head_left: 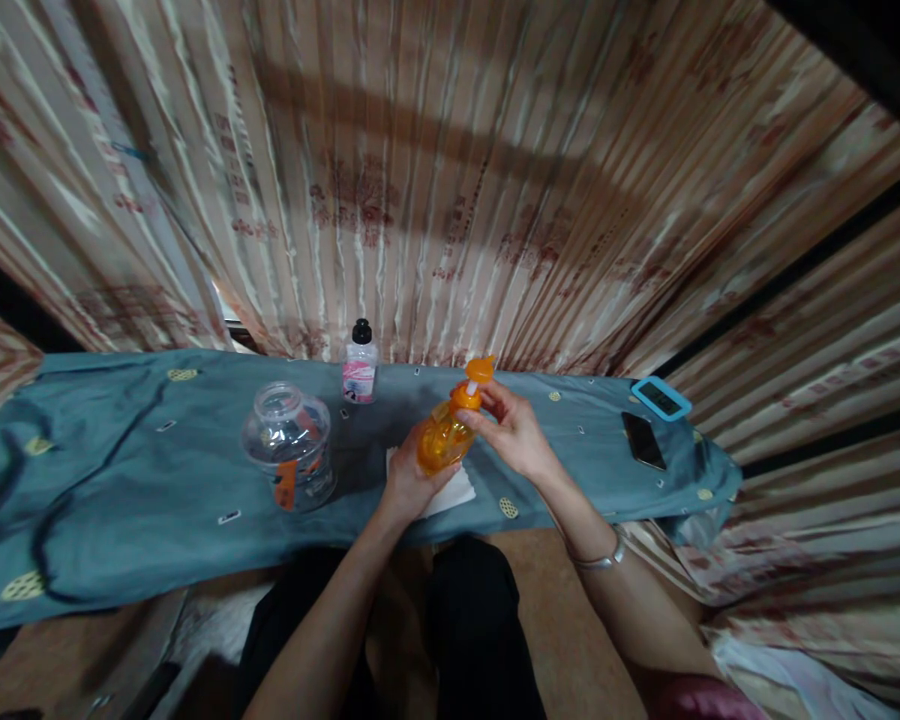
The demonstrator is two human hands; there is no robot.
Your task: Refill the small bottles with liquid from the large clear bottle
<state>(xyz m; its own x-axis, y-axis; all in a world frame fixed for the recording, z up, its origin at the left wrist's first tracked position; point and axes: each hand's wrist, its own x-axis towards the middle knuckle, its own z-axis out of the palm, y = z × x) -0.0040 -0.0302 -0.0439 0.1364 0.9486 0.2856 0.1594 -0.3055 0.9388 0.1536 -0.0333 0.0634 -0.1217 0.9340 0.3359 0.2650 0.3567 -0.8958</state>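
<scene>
gripping amber pump bottle [444, 440] with left hand [409, 487], pinching its collar [466, 399] with right hand [519, 432] (right of clear jar [298, 455]).

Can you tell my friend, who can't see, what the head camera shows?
A person's left hand holds an orange pump bottle by its body and the right hand holds its collar, above a blue-green cloth. A clear jar and black-capped bottle stand left; a dark phone lies right.
</scene>
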